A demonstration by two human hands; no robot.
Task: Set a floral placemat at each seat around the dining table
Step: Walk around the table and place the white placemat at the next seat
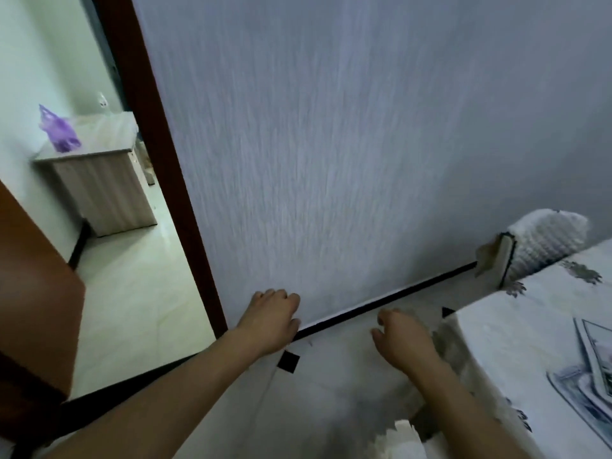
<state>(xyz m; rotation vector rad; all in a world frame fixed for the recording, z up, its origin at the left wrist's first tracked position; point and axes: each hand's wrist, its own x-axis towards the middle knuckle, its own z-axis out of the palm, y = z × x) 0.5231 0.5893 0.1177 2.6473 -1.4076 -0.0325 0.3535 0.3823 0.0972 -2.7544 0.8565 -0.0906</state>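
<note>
The dining table (516, 339) sits at the right edge, covered by a pale cloth with grey flower prints. A blue-grey floral placemat (592, 369) lies on it at the far right, partly cut off by the frame. My left hand (270, 318) hangs over the floor near the wall's black skirting, fingers loosely curled and holding nothing. My right hand (402, 339) is out in front, just left of the table corner, fingers apart and empty.
A chair back with a white knitted cover (546, 246) stands against the wall behind the table. A grey wall fills the middle. At left a dark-framed doorway (155, 160) leads to a room with a wooden cabinet (106, 193) carrying a purple bag (59, 130).
</note>
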